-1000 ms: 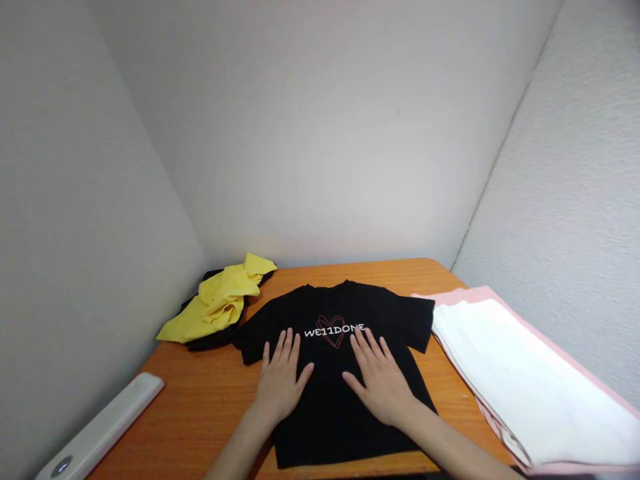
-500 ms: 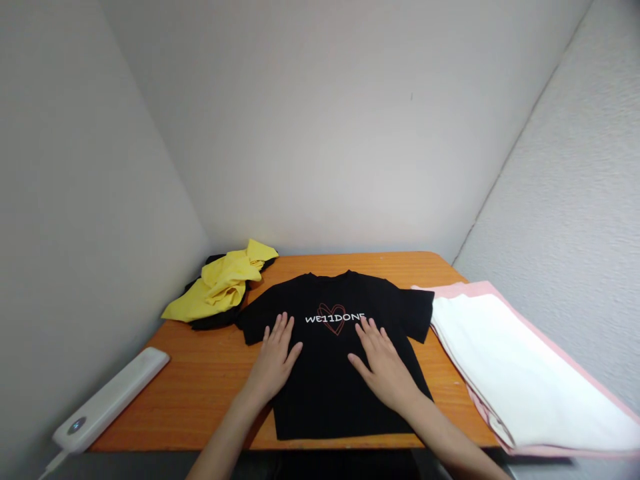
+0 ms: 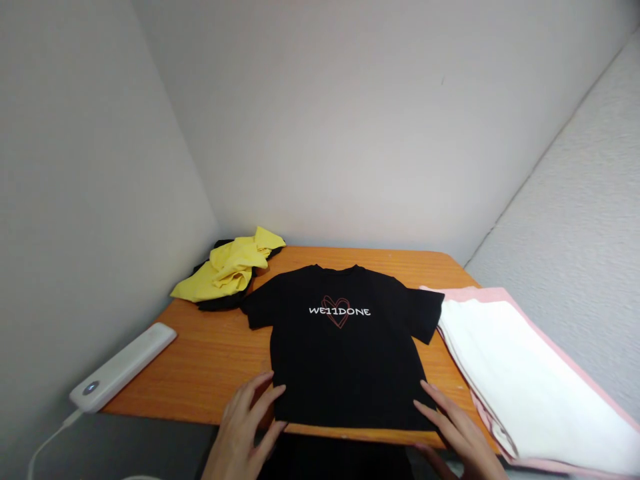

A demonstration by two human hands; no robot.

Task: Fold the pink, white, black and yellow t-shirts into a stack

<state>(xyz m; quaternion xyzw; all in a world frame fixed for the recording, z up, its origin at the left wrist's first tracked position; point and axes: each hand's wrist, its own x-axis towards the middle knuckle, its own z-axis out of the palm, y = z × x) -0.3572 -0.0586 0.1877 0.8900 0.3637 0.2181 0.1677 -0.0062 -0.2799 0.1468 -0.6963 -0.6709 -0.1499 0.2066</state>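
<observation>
A black T-shirt with white "WE11DONE" lettering and a red heart outline lies flat on the orange wooden table, its hem at the near edge. My left hand rests at the shirt's lower left corner, fingers spread and touching the hem. My right hand lies at the lower right corner, fingers stretched out along the edge. Neither hand holds anything.
A crumpled yellow garment lies on dark cloth at the table's back left. A white power bank with a cable sits at the left edge. A stack of folded white and pink cloth fills the right side. Walls close in on three sides.
Both hands have slid from the shirt's chest down toward me to its bottom corners. The view has pulled back, showing the table's near edge.
</observation>
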